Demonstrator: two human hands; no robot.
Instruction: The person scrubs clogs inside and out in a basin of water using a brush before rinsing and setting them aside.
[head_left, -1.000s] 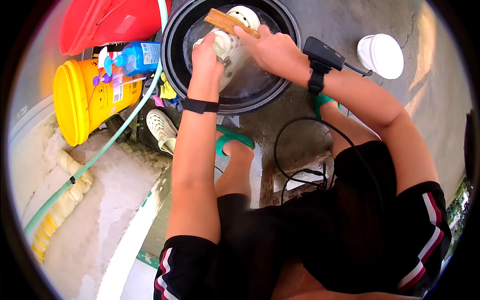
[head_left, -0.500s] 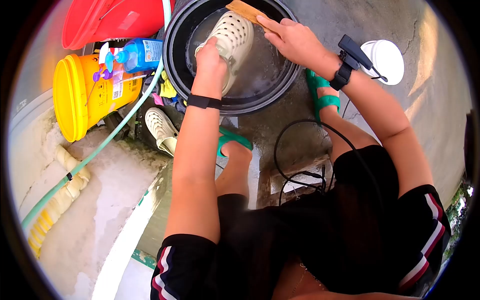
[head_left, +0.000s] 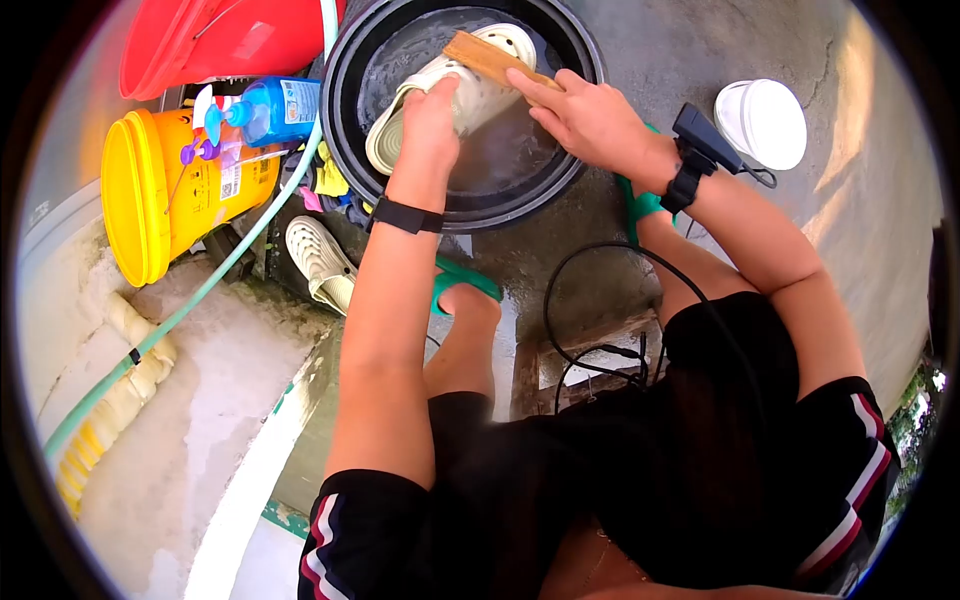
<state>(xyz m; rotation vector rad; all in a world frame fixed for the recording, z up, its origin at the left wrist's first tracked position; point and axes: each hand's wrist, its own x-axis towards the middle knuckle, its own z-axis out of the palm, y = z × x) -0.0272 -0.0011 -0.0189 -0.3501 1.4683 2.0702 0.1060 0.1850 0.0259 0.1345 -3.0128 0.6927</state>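
Observation:
A white clog with holes [head_left: 482,98] is tilted over a black tub [head_left: 500,212] that holds murky water. My left hand [head_left: 430,122] grips the clog by its near side. In my right hand [head_left: 580,115] is a wooden-backed brush [head_left: 492,60], lying across the toe part of the clog; its bristles are hidden underneath. Another white clog [head_left: 320,262] rests on the ground at the lower left of the tub.
Left of the tub stand a yellow bucket [head_left: 150,205], a red bucket [head_left: 225,45] and a blue pump bottle [head_left: 270,112]. A green hose [head_left: 230,272] runs past them. A white bucket [head_left: 762,123] is at the right. A black cable [head_left: 548,300] loops between my legs.
The clog has turned in my left hand, its toe now pointing up and right and its opening showing. The brush moved away to the right, then back down onto the clog.

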